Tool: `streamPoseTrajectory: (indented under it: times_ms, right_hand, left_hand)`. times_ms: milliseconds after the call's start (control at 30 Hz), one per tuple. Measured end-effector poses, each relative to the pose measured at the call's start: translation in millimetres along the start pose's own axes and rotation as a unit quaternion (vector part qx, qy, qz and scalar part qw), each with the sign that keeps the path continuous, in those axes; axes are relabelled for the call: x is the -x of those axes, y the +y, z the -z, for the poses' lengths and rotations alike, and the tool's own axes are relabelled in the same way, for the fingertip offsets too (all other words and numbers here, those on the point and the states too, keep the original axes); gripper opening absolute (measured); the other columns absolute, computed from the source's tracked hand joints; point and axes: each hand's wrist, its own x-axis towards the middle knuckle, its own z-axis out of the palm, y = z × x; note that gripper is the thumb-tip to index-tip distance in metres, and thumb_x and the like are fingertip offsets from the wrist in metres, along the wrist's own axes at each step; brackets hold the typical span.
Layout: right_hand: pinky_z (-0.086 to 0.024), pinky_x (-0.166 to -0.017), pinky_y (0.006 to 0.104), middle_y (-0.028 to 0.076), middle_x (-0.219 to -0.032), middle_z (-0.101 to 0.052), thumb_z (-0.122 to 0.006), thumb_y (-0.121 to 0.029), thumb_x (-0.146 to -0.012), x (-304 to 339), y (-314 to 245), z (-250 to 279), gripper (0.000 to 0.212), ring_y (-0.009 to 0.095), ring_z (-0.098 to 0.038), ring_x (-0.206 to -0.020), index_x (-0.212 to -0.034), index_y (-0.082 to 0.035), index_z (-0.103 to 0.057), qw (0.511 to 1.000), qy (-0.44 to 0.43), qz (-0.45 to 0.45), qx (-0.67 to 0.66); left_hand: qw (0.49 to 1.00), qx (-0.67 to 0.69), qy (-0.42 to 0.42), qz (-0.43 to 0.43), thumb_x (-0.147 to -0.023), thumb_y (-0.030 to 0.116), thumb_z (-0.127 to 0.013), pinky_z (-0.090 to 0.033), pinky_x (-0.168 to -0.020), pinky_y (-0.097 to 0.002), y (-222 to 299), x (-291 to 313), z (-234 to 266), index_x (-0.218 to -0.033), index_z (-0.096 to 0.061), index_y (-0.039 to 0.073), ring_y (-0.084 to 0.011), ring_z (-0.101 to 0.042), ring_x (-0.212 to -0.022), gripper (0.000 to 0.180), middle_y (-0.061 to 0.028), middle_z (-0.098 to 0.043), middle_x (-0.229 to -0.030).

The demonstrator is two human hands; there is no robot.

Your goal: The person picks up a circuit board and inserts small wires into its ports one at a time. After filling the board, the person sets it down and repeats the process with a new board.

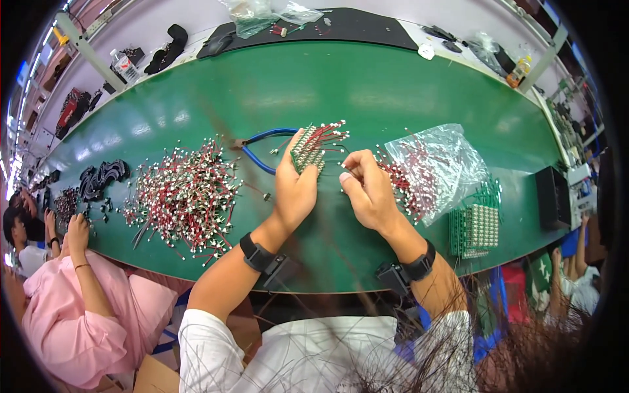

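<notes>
My left hand (296, 187) holds up a green circuit board panel (306, 152) set with rows of small white connectors. Red wires with white plugs stick out from the panel's upper right. My right hand (368, 188) is just right of the panel, thumb and forefinger pinched at a thin wire with a small white plug (343, 165). Behind the left hand lie blue-handled pliers (265, 135), partly covered by it. Left of the hands is a large heap of red and black wire leads with white plugs (187, 196); more leads (409, 177) lie right of my right hand.
A clear plastic bag (452, 164) partly covers the right-hand leads. Stacked green panels (475, 229) stand near the front right edge, by a black box (552, 196). Tweezers (141, 234) lie beside the big heap. A person in pink (85, 321) works at the left.
</notes>
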Motion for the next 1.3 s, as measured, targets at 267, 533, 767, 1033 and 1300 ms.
streamPoseTrajectory:
  times_ms: [267,533,767,1033,1300]
  right_hand:
    - [-0.042,-0.056,0.0272,0.004,-0.069,-0.055,-0.055,-0.005,-0.097,2.9,-7.2,-5.6,0.006,0.008,-0.05,-0.061,-0.101,0.0,-0.054,0.999,0.003,0.042,-0.021]
    - [-0.048,-0.052,0.0355,0.014,-0.072,-0.063,-0.061,-0.004,-0.092,0.7,-1.6,-15.4,0.006,0.022,-0.063,-0.057,-0.094,0.001,-0.058,0.993,0.05,0.099,0.041]
    - [-0.046,-0.051,0.0302,0.012,-0.068,-0.063,-0.063,-0.003,-0.093,-2.6,4.9,-19.0,0.006,0.016,-0.059,-0.053,-0.092,0.003,-0.061,0.985,0.09,0.124,0.076]
    - [-0.046,-0.05,0.0304,0.011,-0.067,-0.063,-0.065,-0.002,-0.091,-2.5,3.6,-19.5,0.004,0.015,-0.06,-0.053,-0.092,0.002,-0.062,0.989,0.098,0.103,0.048]
    - [-0.054,-0.056,0.032,0.016,-0.076,-0.067,-0.065,-0.002,-0.088,-2.3,3.7,-8.8,0.01,0.024,-0.07,-0.063,-0.097,0.002,-0.063,0.984,0.095,0.12,0.09]
  left_hand:
    - [0.998,-0.062,-0.013,-0.024,-0.09,-0.01,-0.042,-0.045,-0.097,-0.0248,5.5,1.7,-2.6,-0.15,-0.03,-0.01,-0.0111,-0.057,-0.112,0.062,-0.0103,-0.06,-0.131]
    - [0.992,-0.108,-0.048,-0.043,-0.086,-0.009,-0.047,-0.046,-0.1,-0.0293,0.7,10.2,-7.3,-0.149,-0.036,-0.008,-0.0168,-0.059,-0.115,0.063,-0.0175,-0.061,-0.132]
    - [0.987,-0.131,-0.075,-0.052,-0.085,-0.01,-0.046,-0.044,-0.105,-0.0327,-1.1,11.6,-6.3,-0.149,-0.035,-0.009,-0.0238,-0.059,-0.122,0.065,-0.0234,-0.058,-0.136]
    - [0.972,-0.176,-0.133,-0.084,-0.089,-0.013,-0.042,-0.044,-0.106,-0.0313,-8.7,10.4,-1.2,-0.154,-0.026,-0.006,-0.0182,-0.057,-0.122,0.068,-0.0164,-0.056,-0.139]
    - [0.963,-0.193,-0.16,-0.095,-0.091,-0.009,-0.046,-0.041,-0.109,-0.0333,-4.6,6.8,-4.4,-0.153,-0.027,-0.008,-0.0199,-0.054,-0.126,0.064,-0.0163,-0.053,-0.143]
